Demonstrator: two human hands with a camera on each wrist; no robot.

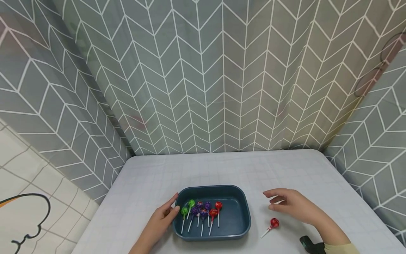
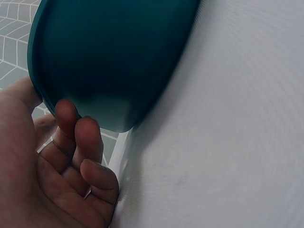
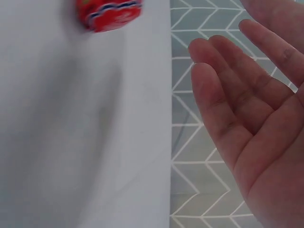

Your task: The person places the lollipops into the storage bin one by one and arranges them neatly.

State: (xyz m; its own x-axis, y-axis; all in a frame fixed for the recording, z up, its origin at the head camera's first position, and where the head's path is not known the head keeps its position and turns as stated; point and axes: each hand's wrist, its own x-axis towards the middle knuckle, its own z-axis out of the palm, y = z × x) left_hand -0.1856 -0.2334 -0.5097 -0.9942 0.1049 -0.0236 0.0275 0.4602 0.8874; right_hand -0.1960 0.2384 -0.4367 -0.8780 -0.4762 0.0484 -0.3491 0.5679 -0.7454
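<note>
A dark blue tray (image 1: 247,218) sits on the table with several lollipops lying at its left side: two green lollipops (image 1: 188,207), several purple lollipops (image 1: 203,213) and two red lollipops (image 1: 214,213). My left hand (image 1: 161,219) holds the tray's left end, thumb at the rim and fingers against the outer wall, seen close in the left wrist view. To the right of the tray, another red lollipop (image 1: 274,223) lies on the cloth, its white stick toward the lower left. My right hand (image 1: 290,204) hovers just beyond it, palm empty, fingers loosely extended.
White cloth covers the table (image 1: 152,169). A patterned grey curtain (image 1: 203,88) hangs along its back edge and more of it down both sides. A black wrist device (image 1: 312,245) is strapped on the right arm by the sleeve.
</note>
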